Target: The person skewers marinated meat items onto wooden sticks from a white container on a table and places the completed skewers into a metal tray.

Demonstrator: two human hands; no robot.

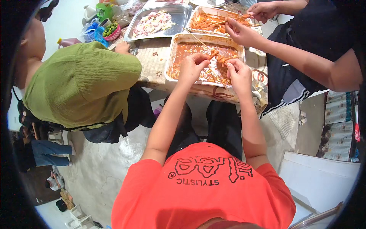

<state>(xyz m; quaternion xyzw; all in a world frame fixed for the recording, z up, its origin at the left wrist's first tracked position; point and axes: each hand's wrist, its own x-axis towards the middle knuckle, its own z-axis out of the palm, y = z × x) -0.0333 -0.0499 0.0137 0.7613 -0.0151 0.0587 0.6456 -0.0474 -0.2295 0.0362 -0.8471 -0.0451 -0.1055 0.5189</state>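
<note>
My left hand [193, 68] pinches one end of a sauce-coated strip of meat [220, 58] between thumb and fingers. With thumb and fingertips, my right hand [240, 75] grips the same meat from the other side. A thin bamboo skewer [197, 37] slants from the upper left down to the meat; my fingers and the meat hide how far it runs through. Both hands hover over a white rectangular tub [168, 67] holding reddish-brown marinade with seeds and pieces [186, 50]. A thin stick end [226, 86] shows at the tub's near rim.
At right, another person's hands [243, 33] hold a skewer with meat over a second white tub [197, 13]. A metal tray [183, 17] contains pale raw meat [154, 23]. A person in a green top [83, 83] sits left, near a pink basket of small green fruits [112, 31].
</note>
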